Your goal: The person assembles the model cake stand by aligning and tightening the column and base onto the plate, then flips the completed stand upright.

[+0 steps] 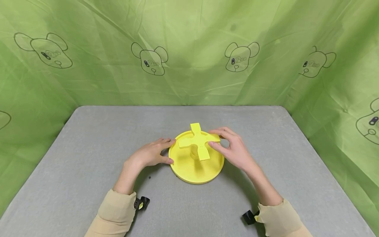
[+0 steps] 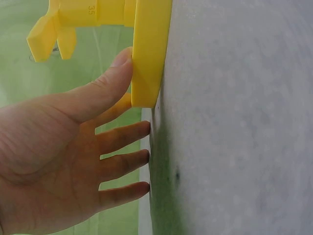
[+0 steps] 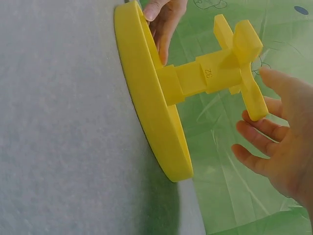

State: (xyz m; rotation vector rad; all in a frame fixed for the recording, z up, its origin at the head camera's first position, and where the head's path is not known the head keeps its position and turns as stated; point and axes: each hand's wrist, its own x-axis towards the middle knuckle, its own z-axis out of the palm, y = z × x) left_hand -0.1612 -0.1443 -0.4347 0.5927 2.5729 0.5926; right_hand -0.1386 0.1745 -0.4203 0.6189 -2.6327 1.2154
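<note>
A round yellow dish-like base (image 1: pixel 183 166) with a raised rim lies on the grey table. From its middle rises a stepped yellow shaft (image 3: pixel 190 78), marked 32 on one side, topped by a four-armed yellow cross-shaped handle (image 1: pixel 199 141). At the base's left side, my left hand (image 1: pixel 149 154) touches the rim with thumb and index finger fairly straight; the other fingers (image 2: pixel 124 159) reach down to the table. My right hand (image 1: pixel 237 153) pinches the right arm of the handle between thumb and fingers. The fingertips (image 3: pixel 249 116) partly hide behind that arm.
The grey tabletop (image 1: pixel 103 131) extends all round the base. Green cloth walls (image 1: pixel 189 82) with printed bear-like faces stand behind it and on both sides. A small dark spot (image 1: pixel 149 177) marks the table left of the base. Black wrist devices (image 1: pixel 249 217) sit at both cuffs.
</note>
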